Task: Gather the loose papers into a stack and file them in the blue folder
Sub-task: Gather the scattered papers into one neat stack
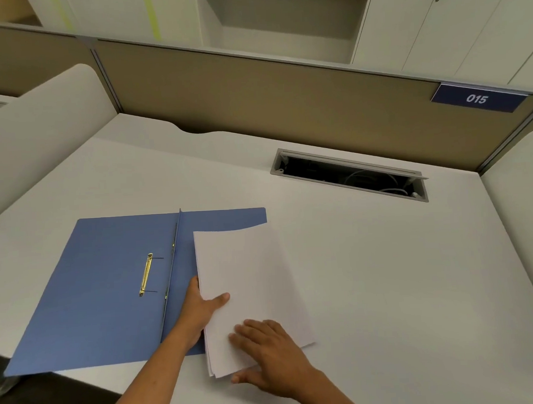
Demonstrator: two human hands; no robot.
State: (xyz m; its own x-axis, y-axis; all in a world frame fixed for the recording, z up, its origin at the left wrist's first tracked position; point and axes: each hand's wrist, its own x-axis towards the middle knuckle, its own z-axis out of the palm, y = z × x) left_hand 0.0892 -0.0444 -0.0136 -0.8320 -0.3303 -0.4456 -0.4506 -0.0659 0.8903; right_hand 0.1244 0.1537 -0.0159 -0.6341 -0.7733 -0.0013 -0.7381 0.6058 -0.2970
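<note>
A blue folder (100, 287) lies open on the white desk, its gold fastener (146, 274) on the left flap near the spine. A stack of white papers (250, 276) rests over the folder's right flap and hangs a little past the desk's front edge. My left hand (203, 307) grips the stack's left edge, thumb on top and fingers hidden beneath. My right hand (267, 350) presses flat on the stack's lower part, with its thumb at the bottom edge.
The white desk (386, 272) has an open cable tray (350, 174) with wires at the back right. Beige partitions (253, 94) wall the back, with a blue "015" sign (477, 98). White rounded side panels stand on the left and right.
</note>
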